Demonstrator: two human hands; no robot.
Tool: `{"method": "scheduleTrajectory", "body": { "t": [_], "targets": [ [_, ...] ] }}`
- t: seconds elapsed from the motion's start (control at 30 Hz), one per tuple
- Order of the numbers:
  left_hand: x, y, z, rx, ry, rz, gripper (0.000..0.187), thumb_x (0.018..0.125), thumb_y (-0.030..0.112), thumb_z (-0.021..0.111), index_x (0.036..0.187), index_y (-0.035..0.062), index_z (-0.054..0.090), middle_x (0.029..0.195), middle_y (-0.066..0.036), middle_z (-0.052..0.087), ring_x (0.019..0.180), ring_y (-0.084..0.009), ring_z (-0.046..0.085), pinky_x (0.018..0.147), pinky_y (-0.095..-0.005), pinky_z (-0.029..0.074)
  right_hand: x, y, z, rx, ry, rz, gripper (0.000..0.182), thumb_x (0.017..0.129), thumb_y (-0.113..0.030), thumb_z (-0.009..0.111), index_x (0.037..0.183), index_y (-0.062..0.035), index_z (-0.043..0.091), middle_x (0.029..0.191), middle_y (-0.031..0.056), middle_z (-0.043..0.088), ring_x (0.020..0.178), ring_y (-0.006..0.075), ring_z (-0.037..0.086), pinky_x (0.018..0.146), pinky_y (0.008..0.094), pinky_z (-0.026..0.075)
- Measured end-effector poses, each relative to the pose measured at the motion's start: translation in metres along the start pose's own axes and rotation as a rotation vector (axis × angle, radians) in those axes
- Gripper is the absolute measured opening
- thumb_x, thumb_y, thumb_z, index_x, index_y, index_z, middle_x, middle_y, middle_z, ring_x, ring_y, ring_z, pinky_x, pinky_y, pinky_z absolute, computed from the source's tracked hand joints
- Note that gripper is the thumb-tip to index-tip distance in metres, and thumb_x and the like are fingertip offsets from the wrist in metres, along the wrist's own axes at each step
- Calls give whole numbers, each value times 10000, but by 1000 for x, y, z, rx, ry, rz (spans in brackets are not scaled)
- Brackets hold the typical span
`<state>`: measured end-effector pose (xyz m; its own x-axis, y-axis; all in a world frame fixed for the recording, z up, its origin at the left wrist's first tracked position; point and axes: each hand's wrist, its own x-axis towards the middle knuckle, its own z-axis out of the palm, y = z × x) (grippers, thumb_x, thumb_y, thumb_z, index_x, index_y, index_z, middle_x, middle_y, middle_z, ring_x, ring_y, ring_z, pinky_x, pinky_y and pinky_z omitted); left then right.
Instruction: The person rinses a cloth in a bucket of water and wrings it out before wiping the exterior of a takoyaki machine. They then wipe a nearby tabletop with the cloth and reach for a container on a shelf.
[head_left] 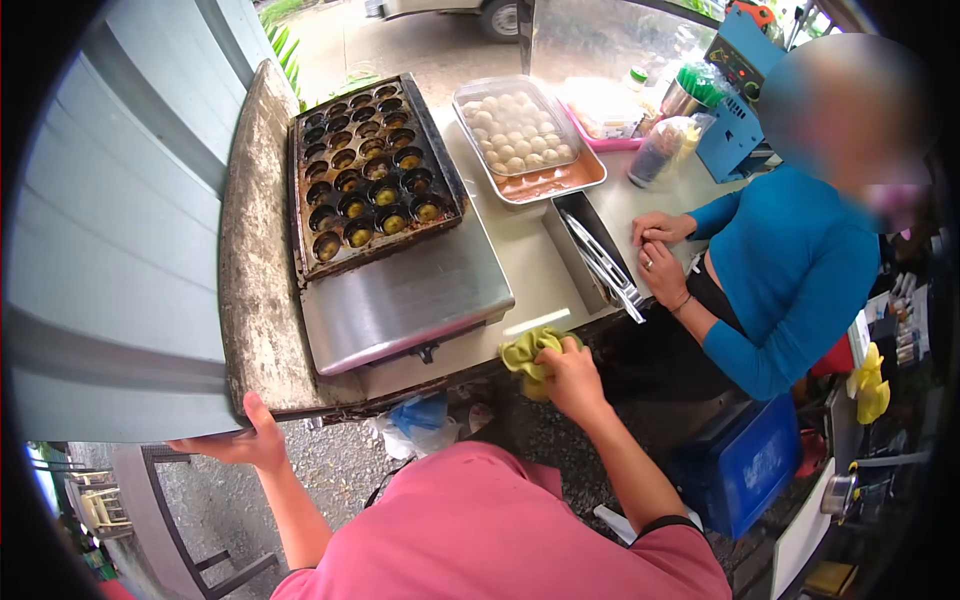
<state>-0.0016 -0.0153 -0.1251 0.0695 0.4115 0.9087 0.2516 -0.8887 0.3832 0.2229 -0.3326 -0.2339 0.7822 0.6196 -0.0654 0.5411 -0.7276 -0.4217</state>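
My right hand (pixel 572 380) is closed on a crumpled yellow-green cloth (pixel 530 352) at the counter's front edge. My left hand (pixel 245 440) rests at the near corner of the worn wooden board (pixel 265 260), thumb raised and fingers stretched along the lower edge of the grey panel (pixel 110 250). Between my hands and the back stands a steel cooker (pixel 410 300). On top sits a dark moulded pan (pixel 460 190) with rows of round hollows, several holding yellowish contents. Beside the cooker, a narrow metal box (pixel 567 235) holds metal tongs (pixel 605 265).
Pale balls (pixel 515 130) fill a clear container over a metal tray (pixel 560 185). A co-worker in a blue top (pixel 800 270) stands right, hands together at the counter edge. Below are a blue bin (pixel 740 470) and plastic bags (pixel 420 425). A blue machine (pixel 740 100) stands far right.
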Motion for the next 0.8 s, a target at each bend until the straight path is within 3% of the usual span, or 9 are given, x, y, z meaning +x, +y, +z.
{"method": "scheduleTrajectory", "body": {
  "t": [0.07,0.13,0.23,0.3,0.37,0.4,0.57,0.63,0.8],
  "targets": [
    [0,-3,-2,-1,-8,19,873,754,248,751,1390,-5,208,1361,-166,253,1242,-321,366,1023,-460,355,4,4,-18,115,77,-42,344,653,31,615,955,-130,653,970,176,526,887,393,550,787,445,478],
    [3,3,0,-28,-22,27,861,757,245,750,1386,-4,217,1366,-165,242,1243,-321,365,1024,-460,354,27,-12,-52,278,181,-109,362,676,76,555,996,-70,640,1033,197,534,989,393,555,863,423,465],
    [4,-3,-3,-4,-41,85,891,759,308,762,1393,-2,218,1397,-178,197,1281,-321,316,1037,-484,331,86,-12,-47,307,305,-199,431,696,46,548,1092,-109,612,1103,210,518,1006,411,513,897,445,448],
    [5,-3,-4,12,-41,114,915,756,348,768,1399,2,216,1413,-187,176,1307,-322,281,1046,-496,315,121,-12,-24,207,241,-111,516,736,-70,654,1234,-147,546,1221,215,468,1075,427,467,924,447,443],
    [7,1,-7,64,-55,120,952,754,405,765,1413,8,205,1424,-195,165,1333,-328,235,1064,-506,282,136,-11,13,-9,46,14,667,688,-63,715,1305,-191,498,1277,202,435,1153,416,412,954,451,436],
    [8,7,-6,82,-55,125,955,753,409,765,1414,7,204,1423,-195,167,1333,-330,233,1067,-506,277,124,-19,18,-59,143,-26,730,652,-87,746,1323,-207,485,1286,201,429,1160,414,399,945,449,449],
    [9,14,-17,37,-141,-67,1065,701,341,816,1433,0,121,1416,-164,206,1342,-290,257,1094,-449,248,60,-25,54,-97,268,-71,539,684,-40,680,1197,-126,539,1159,202,493,1011,412,478,839,464,480],
    [12,21,-14,77,-115,-12,1122,669,329,832,1447,8,90,1446,-164,175,1352,-288,249,1097,-447,248,30,-28,41,-149,243,-106,448,749,-29,623,1179,-146,579,1107,170,509,980,380,508,729,400,543],
    [13,30,-18,196,-85,12,1205,628,323,852,1472,43,38,1512,-172,84,1396,-308,179,1109,-491,211,-3,-10,1,130,51,-92,364,679,-74,702,1035,-136,657,1020,188,518,935,404,512,817,448,467]
  ]
}}
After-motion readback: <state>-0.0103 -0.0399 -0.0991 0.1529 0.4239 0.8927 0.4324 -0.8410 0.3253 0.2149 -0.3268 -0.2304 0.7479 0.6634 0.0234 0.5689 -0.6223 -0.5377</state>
